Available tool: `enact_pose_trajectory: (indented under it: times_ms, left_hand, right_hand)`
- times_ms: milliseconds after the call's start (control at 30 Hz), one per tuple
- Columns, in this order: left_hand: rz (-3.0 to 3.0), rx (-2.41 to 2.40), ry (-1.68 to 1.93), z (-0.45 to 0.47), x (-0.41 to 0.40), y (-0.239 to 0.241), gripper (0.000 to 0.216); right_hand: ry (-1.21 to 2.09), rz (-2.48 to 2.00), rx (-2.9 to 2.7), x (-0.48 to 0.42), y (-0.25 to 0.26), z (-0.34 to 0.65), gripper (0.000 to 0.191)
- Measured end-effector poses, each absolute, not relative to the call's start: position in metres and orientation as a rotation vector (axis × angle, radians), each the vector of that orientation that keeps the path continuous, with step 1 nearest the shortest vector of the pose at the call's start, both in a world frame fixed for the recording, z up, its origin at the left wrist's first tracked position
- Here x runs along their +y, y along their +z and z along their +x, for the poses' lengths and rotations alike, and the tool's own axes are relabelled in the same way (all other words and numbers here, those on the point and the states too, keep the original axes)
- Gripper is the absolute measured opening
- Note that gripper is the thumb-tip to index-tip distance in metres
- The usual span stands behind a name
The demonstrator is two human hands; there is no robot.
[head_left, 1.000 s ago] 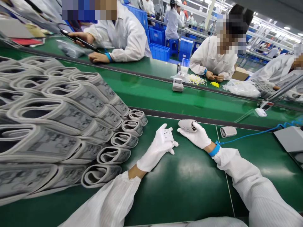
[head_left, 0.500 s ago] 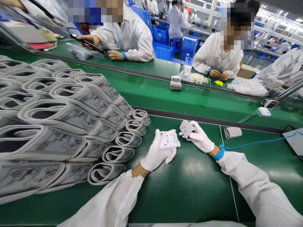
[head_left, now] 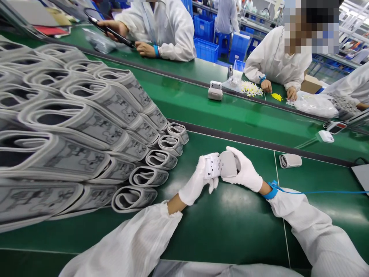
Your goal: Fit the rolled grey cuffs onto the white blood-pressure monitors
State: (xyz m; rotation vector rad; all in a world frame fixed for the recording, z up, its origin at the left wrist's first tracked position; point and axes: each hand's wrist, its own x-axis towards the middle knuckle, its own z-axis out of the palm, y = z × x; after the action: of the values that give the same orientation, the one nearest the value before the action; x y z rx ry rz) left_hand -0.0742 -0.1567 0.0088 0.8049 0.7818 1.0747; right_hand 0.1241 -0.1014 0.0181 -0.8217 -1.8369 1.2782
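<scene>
1. Near the centre of the frame, over the green table [head_left: 230, 227], a white plastic housing [head_left: 211, 167] with small rectangular openings is held firmly in the gloved left hand [head_left: 197, 181], its grip closed around the housing's side.
2. A rolled grey cuff [head_left: 227, 164] is cupped in the gloved right hand [head_left: 243, 171], whose grip is closed around the roll.
3. Housing and cuff are brought end to end, touching or nearly so. A square, level hold, with fingertips kept off the meeting edge, is judged best.
4. Whether the two are joined cannot be made out. The housing's underside is hidden by the glove.
5. At left, stacked cuffs [head_left: 72, 127] lie in overlapping rows. At right, a single rolled cuff [head_left: 290, 161] lies well apart.
</scene>
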Motion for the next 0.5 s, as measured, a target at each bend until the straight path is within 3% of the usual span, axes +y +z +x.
enact_pose_trajectory:
  times_ms: [300, 500]
  left_hand:
    - [0.920, 0.858, 1.072, -0.0711, -0.1610, 0.0137, 0.103]
    - [0.928, 0.861, 1.060, -0.0711, -0.1605, 0.0169, 0.106]
  right_hand:
    - [0.876, -0.866, -2.078, -0.1020, 0.0126, 0.1282, 0.090]
    - [0.783, -0.892, -2.133, -0.1033, 0.0184, 0.1265, 0.085]
